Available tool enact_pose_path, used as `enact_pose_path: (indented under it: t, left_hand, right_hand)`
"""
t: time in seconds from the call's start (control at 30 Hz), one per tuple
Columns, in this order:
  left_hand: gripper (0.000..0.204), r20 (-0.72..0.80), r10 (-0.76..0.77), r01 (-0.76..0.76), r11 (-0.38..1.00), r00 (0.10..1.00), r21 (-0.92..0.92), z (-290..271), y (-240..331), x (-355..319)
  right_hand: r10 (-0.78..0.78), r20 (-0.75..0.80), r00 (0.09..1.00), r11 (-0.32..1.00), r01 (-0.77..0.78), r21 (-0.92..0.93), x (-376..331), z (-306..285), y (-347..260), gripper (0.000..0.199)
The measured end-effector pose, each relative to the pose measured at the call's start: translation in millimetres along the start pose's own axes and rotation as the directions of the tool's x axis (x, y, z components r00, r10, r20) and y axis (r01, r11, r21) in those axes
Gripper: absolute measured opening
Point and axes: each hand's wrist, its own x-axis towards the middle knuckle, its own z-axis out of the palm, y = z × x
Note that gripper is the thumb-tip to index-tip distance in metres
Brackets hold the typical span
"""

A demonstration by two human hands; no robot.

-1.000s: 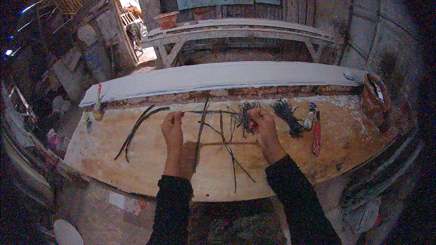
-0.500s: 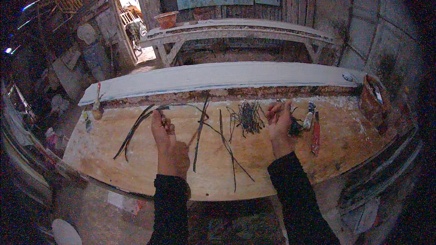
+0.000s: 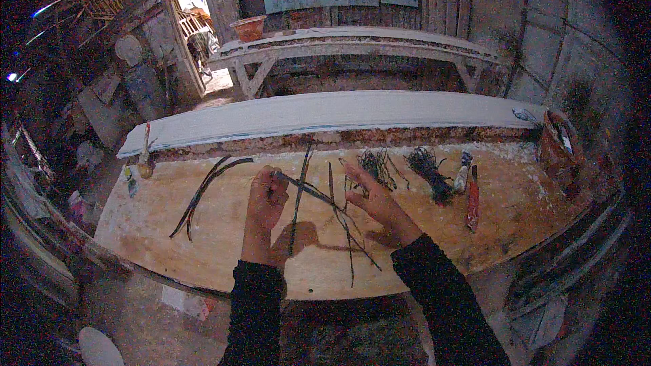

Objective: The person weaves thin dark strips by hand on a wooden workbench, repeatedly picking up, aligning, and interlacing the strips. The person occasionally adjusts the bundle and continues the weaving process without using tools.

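Observation:
My left hand (image 3: 266, 196) is closed in a pinch on one end of a thin dark strip (image 3: 306, 188), which runs off to the right above the wooden board (image 3: 163, 240). To the right, my right hand (image 3: 381, 209) has its thumb and forefinger apart, close to the strip's far part; nothing shows in its grip. Left of my hands lies a group of dark strips (image 3: 202, 193). Under and between my hands are another strip (image 3: 298, 207) and a pair of crossed ones (image 3: 350, 251). Past my right fingers sits a bundle of thin, dark looped strands (image 3: 376, 163), partly hidden.
A second dark bundle (image 3: 428, 171), a crumpled tube (image 3: 463, 175) and a red-handled tool (image 3: 472, 207) lie at the right. A brown container (image 3: 561, 142) stands at the right end, a brush (image 3: 145, 156) at the left. Behind runs a raised white-dusted ledge (image 3: 325, 110).
My right hand has moved left from beside the bundles toward the middle, its fingers now apart. My left hand has shifted slightly right, and the strip it holds now slants down to the right.

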Motion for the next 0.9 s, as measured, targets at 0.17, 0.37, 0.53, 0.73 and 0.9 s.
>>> enact_pose_path:
  t: [0.17, 0.37, 0.53, 0.73, 0.9]
  left_hand:
    - [0.022, -0.062, 0.060, -0.049, 0.984, 0.996, 0.169, -4, -5, 3]
    - [0.019, -0.208, 0.112, -0.070, 0.977, 0.972, 0.200, -4, -7, 7]
    - [0.018, -0.300, 0.186, -0.119, 0.966, 0.935, 0.228, -21, -2, 13]
    - [0.020, -0.383, 0.233, -0.135, 0.955, 0.894, 0.266, -22, 7, 12]
    - [0.020, -0.372, 0.260, -0.124, 0.928, 0.891, 0.351, -14, 2, 14]
  right_hand:
    - [0.323, 0.387, 0.864, 0.738, -0.486, 0.469, -28, 17, -55, 0.079]
    - [0.272, 0.377, 0.885, 0.851, -0.404, 0.334, -27, 3, -31, 0.043]
    - [0.420, 0.215, 0.882, 0.817, -0.470, 0.334, -17, 0, -40, 0.043]
    - [0.470, 0.018, 0.883, 0.718, -0.394, 0.573, -8, -9, -27, 0.034]
    - [0.366, -0.204, 0.908, 0.738, -0.150, 0.659, 3, -18, -8, 0.027]
